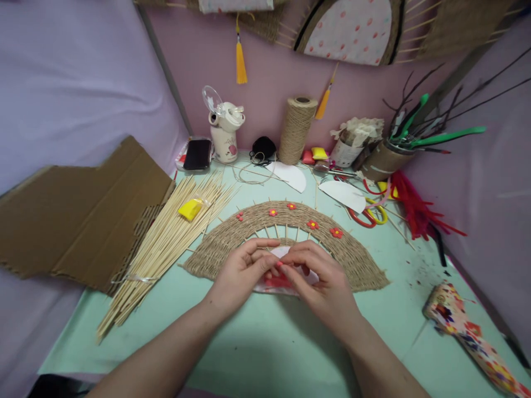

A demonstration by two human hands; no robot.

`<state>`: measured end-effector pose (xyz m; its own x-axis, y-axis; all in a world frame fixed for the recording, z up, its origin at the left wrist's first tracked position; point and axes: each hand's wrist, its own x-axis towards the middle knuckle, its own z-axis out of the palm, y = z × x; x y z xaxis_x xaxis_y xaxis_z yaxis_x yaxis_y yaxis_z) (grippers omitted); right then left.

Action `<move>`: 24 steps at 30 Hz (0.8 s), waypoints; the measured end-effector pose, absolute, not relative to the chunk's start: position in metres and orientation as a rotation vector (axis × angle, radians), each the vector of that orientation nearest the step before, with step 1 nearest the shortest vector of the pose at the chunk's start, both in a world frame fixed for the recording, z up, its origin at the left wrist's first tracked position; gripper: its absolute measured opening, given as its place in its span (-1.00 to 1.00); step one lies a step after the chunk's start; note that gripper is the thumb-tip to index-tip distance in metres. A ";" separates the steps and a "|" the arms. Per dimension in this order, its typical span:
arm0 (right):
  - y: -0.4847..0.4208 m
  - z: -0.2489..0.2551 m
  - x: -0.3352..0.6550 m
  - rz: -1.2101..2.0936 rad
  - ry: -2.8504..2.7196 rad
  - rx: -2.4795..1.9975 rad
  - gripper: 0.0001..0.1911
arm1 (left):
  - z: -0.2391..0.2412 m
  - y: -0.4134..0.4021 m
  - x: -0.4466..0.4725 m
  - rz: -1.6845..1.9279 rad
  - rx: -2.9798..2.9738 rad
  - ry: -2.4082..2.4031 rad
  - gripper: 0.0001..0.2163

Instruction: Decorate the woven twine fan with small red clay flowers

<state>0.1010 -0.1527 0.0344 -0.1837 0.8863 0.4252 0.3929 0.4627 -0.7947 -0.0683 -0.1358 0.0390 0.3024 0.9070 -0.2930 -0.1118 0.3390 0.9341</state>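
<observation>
Close together over the lower middle of a woven twine fan, my left hand and my right hand pinch a small piece of red modelling clay between their fingertips. Below the fingers lies more red material on the fan's white half-round base, partly hidden by the hands. Along the fan's woven band sit several red clay flowers with yellow centres. A small cluster of red dots is at the band's left. Thin sticks radiate through the weave.
Left of the fan lie a bundle of bamboo sticks, a yellow clay packet and cardboard. Behind stand a twine spool and a phone. Scissors, red pipe cleaners and a paint-stained glue gun are right.
</observation>
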 end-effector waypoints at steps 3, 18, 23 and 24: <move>-0.152 0.034 0.102 0.656 -1.783 -1.082 -0.88 | 0.038 -0.135 -0.068 0.894 0.937 1.020 -0.70; -0.153 0.032 0.100 0.288 -1.964 -1.066 -0.86 | 0.041 -0.135 -0.067 0.902 0.981 1.049 -0.74; -0.155 0.032 0.098 0.316 -1.974 -1.121 -0.87 | 0.044 -0.137 -0.064 0.834 1.002 1.025 -0.75; -0.156 0.033 0.098 0.396 -1.945 -1.137 -0.88 | 0.045 -0.137 -0.064 0.812 1.000 1.008 -0.75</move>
<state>0.0982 -0.1556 0.0327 -0.2478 0.8307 0.4985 0.5695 0.5412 -0.6187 -0.0637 -0.1375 0.0451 0.3327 0.8967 -0.2920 -0.0943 0.3397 0.9358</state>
